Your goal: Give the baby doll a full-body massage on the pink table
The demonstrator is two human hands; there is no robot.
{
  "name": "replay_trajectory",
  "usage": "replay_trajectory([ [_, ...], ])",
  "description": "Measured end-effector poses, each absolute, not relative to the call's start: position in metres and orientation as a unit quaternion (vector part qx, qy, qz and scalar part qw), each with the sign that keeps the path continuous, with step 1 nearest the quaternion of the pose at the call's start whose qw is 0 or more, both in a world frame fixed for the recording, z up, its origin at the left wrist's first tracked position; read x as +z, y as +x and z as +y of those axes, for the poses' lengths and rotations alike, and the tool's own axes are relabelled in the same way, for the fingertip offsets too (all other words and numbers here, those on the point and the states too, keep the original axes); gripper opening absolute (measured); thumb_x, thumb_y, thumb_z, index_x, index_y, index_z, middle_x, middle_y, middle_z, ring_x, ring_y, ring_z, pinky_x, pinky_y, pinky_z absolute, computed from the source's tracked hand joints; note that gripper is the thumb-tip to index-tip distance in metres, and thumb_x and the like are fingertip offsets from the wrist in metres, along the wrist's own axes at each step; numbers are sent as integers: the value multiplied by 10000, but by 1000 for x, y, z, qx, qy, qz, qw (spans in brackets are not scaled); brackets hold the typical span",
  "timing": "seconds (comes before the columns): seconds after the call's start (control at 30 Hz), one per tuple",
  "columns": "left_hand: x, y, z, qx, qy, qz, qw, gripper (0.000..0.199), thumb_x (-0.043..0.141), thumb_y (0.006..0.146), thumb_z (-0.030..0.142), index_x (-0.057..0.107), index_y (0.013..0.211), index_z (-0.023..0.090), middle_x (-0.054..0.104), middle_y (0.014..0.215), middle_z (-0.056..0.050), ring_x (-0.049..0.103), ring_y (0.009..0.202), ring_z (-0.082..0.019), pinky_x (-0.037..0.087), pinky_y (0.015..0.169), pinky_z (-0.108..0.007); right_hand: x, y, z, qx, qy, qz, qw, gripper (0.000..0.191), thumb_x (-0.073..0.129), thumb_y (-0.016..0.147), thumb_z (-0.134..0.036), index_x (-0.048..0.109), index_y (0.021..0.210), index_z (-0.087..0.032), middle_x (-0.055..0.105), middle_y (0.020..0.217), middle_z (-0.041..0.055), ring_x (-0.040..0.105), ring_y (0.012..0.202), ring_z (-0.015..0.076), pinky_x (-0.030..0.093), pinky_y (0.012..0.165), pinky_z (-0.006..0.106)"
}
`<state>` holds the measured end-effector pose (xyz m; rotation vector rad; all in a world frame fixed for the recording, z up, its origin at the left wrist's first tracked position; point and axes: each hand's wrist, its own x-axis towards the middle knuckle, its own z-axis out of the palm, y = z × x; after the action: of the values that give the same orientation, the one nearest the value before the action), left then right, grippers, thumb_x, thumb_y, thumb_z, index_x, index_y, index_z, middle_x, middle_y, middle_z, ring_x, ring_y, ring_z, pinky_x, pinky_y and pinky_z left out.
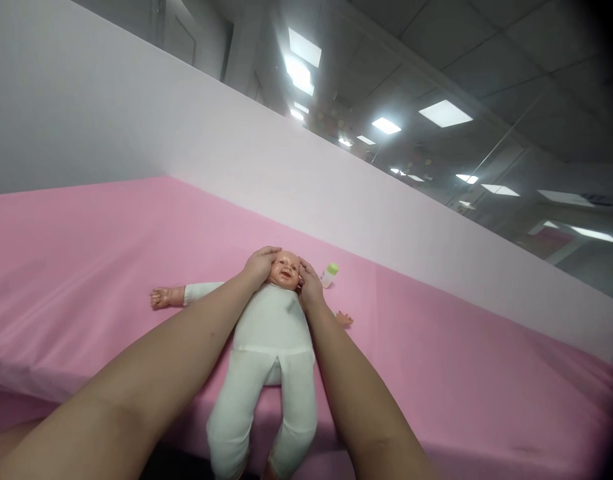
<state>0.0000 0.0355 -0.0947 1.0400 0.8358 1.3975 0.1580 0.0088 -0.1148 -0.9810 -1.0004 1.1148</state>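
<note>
A baby doll (274, 320) in a white long-sleeved top and white trousers lies on its back, its arms spread to the sides. My left hand (261, 263) cups the left side of the doll's head (286, 269), with its fingers curved over the temple. On the opposite side, my right hand (310, 281) presses against the head near the ear. Both hands hold the head between them. A small bottle (329, 275) with a green cap lies just right of my right hand, apart from it.
Under the doll is a pink sheet (436, 360) covering a raised surface, whose front edge runs beneath the doll's legs. A pale low wall (336, 193) rises behind it. Lit ceiling panels (445, 113) show beyond the wall.
</note>
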Motion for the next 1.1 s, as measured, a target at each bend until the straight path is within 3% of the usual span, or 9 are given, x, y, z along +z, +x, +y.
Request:
replay_trajectory([
  [0.13,-97,-5,33,593,483,367,529,495,791,682,367,717,1141,200,751,1068,-85,720,968,-248,582,821,-320,-101,144,-8,438,-452,-468,621,636,762,818,-493,577,1353,-203,741,1132,50,675,1036,205,578,833,297],
  [0.27,-95,-10,29,561,532,417,479,527,804,690,371,690,1184,232,739,1068,-69,720,950,-235,564,789,-296,-84,126,-26,405,-473,-496,604,510,729,896,-518,604,1243,-165,730,1002,49,673,977,210,574,816,312],
  [0.43,-92,-10,27,562,530,418,477,482,783,694,357,707,1155,237,745,1052,-58,716,945,-229,551,783,-284,-71,107,-35,364,-505,-523,582,426,602,1019,-536,643,1172,-140,689,1061,69,679,907,176,588,840,361],
  [0.87,-91,-6,30,575,500,410,501,436,728,725,387,721,1134,236,768,1109,-68,731,994,-242,579,849,-320,-81,122,-25,392,-481,-513,593,601,629,892,-626,658,1260,-151,767,1061,99,665,1135,275,577,945,398],
  [1.1,-92,-3,31,599,470,380,526,430,680,727,393,717,1111,203,761,1168,-86,731,1055,-256,588,936,-354,-95,137,-9,444,-434,-489,613,676,633,901,-614,603,1397,-156,748,1232,109,665,1193,275,565,1029,439],
])
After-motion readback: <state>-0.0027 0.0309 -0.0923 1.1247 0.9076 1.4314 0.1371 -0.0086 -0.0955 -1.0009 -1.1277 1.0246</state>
